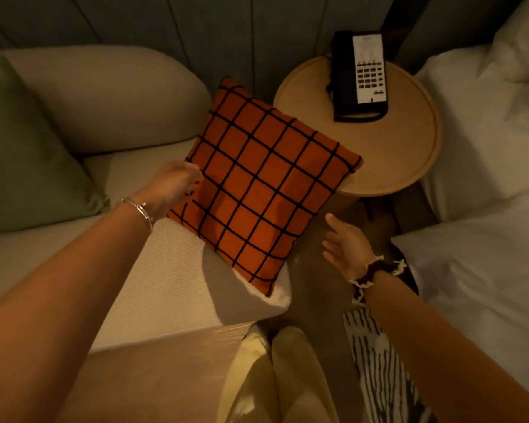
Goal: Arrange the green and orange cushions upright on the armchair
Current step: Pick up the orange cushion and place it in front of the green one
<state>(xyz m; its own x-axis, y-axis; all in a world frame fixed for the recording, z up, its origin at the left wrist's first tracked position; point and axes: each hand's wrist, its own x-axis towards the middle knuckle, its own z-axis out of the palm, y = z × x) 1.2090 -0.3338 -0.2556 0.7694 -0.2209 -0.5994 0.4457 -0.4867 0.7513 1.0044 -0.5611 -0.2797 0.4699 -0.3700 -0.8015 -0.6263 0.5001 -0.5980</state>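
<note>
On the armchair (pixel 153 270), left hand (pixel 174 184) fingers clamp the orange cushion (pixel 257 184); right hand (pixel 345 245) fingers apart.

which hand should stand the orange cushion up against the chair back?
Left. The left hand already grips the orange cushion's edge on the chair side; the right hand hangs open, clear of it.

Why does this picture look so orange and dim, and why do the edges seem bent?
In the head view, warm low light tints everything amber; the orange cushion throws a soft shadow onto the armchair seat below it, while the green cushion sits in gloom. The wide-angle lens bows the wall panels and stretches both forearms near the corners. The telephone keypad is too soft to read.
</note>
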